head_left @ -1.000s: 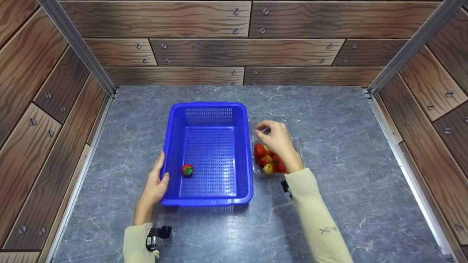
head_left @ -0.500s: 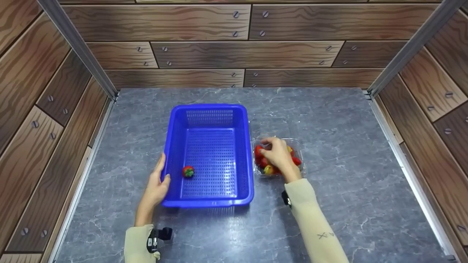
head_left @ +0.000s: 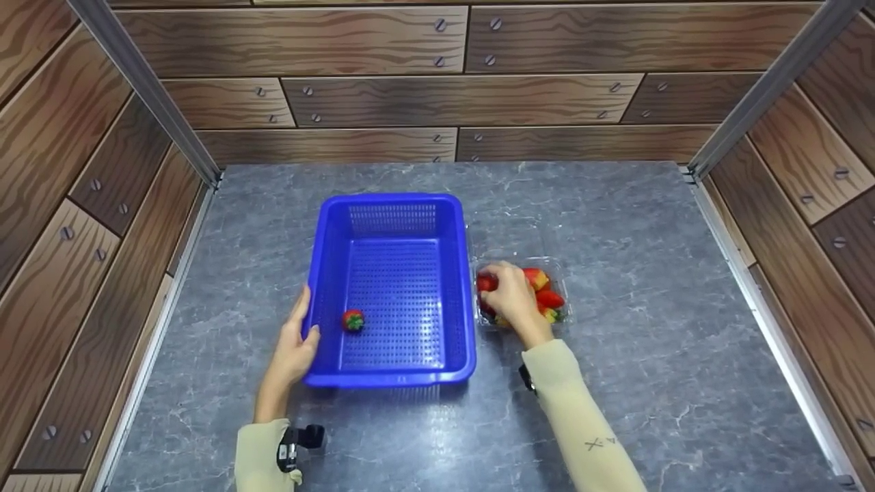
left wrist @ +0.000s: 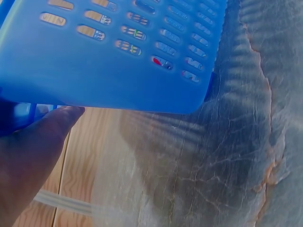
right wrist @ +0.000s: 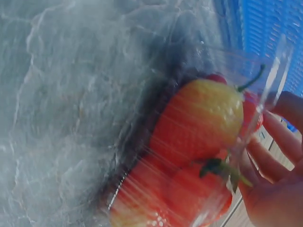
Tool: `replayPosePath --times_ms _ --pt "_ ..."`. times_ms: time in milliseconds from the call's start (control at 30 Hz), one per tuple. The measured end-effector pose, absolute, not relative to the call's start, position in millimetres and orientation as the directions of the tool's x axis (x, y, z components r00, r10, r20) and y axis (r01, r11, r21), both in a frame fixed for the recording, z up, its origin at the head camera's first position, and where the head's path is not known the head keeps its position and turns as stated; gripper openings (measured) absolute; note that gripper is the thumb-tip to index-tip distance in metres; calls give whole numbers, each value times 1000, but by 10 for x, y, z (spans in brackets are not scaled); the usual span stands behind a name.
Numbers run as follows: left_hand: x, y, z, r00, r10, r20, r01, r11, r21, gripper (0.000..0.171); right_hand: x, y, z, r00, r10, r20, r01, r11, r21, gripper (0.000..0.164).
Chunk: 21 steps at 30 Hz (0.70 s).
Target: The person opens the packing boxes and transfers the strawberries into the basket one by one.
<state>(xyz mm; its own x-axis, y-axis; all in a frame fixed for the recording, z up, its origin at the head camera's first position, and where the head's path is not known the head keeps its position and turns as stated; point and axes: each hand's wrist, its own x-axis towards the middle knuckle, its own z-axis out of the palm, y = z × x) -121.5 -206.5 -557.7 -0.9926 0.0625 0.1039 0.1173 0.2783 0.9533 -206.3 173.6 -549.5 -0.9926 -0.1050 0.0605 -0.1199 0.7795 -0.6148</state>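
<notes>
In the head view, my left hand holds the left wall of a blue perforated plastic basket, thumb on the rim side and fingers along the outside. One strawberry with a green cap lies on the basket floor. To the right, my right hand reaches into a clear plastic box of red and yellowish strawberries. Its bent fingers are around a red strawberry; whether they pinch it is unclear. The right wrist view shows a larger red-yellow fruit with a green stem through the box wall.
The box's clear lid lies folded back behind it on the grey marbled table. Wood-patterned walls with metal corner rails enclose the table at the back and sides.
My right hand has come down from above the back of the box into the strawberries and shifted slightly left. The left hand and basket stay nearly in place.
</notes>
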Motion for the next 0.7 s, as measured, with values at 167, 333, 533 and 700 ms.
replayPosePath --times_ms 167,333,533,700 --pt "-1217 -2057 -5567 -991 73 111 127 270 954 72 -2020 1699 -5562 -995 -39 95 -88 799 -595 37" --pt "-1204 -2065 -5554 -991 74 111 127 266 956 72 -2003 1678 -5621 -991 -6 137 -90 780 -619 35" --pt "-1187 -2076 -5569 -994 70 88 104 270 957 72 -1986 1678 -5618 -986 -1 164 -110 746 -657 34" --pt "-1199 -2074 -5597 -994 61 88 101 270 957 72 -1984 1688 -5574 -986 18 163 -98 731 -675 34"
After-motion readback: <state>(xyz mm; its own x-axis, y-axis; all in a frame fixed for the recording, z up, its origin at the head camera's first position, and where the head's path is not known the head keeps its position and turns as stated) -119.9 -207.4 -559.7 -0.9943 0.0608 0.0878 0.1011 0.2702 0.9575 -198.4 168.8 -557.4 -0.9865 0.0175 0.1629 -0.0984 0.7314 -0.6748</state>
